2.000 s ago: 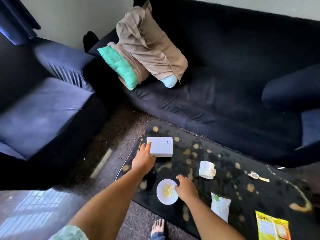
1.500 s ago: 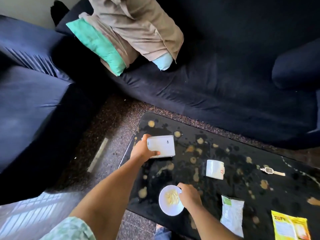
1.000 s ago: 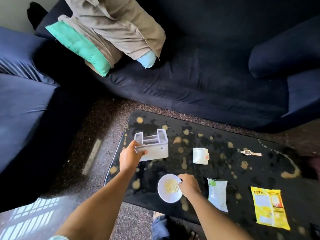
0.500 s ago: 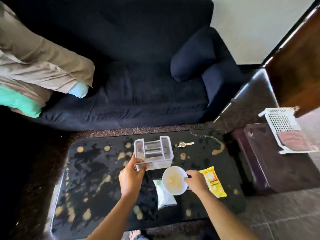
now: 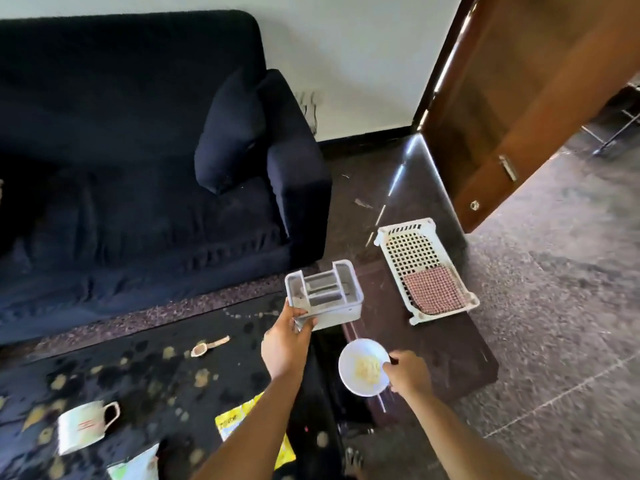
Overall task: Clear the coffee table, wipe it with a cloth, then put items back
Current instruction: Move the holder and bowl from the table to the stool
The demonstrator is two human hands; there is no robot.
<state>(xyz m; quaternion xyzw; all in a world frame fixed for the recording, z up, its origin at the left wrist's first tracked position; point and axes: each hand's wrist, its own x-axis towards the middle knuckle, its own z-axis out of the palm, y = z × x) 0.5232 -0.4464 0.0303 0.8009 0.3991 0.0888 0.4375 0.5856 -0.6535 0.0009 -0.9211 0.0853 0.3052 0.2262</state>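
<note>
Head view: the left hand [image 5: 284, 348] is gripping the grey organiser box [image 5: 325, 296] by its near corner, thumb on top and fingers curled under. The right hand [image 5: 407, 374] is pinching the rim of the white bowl [image 5: 363, 367], which has pale food in it. Two seconds ago both were sitting on the coffee table [image 5: 138, 368]. Now they are hanging in the air at centre frame, past the table's end, and the box is facing open side up. The view has swung along with them, so the person seems to be carrying them to the low dark side table [image 5: 450, 348] at centre right. Clearing is therefore under way but far from finished.

A mug [image 5: 83, 426] is lying on its side at lower left. A wristwatch [image 5: 209, 345] is waiting left of centre, and a yellow packet [image 5: 239, 415] and a white-green packet [image 5: 138, 467] are sitting near the bottom edge. All four are still resting on the coffee table.

A white basket [image 5: 405, 225] is taking up the far part of the side table, with a checked cloth [image 5: 434, 289] lying inside, probably the wiping cloth. Bare dark surface is showing below the basket, where both items could land. The dark sofa [image 5: 121, 168] is filling the upper left and a wooden door [image 5: 519, 98] is standing open at upper right. A bare foot [image 5: 353, 462] is showing at the bottom.
</note>
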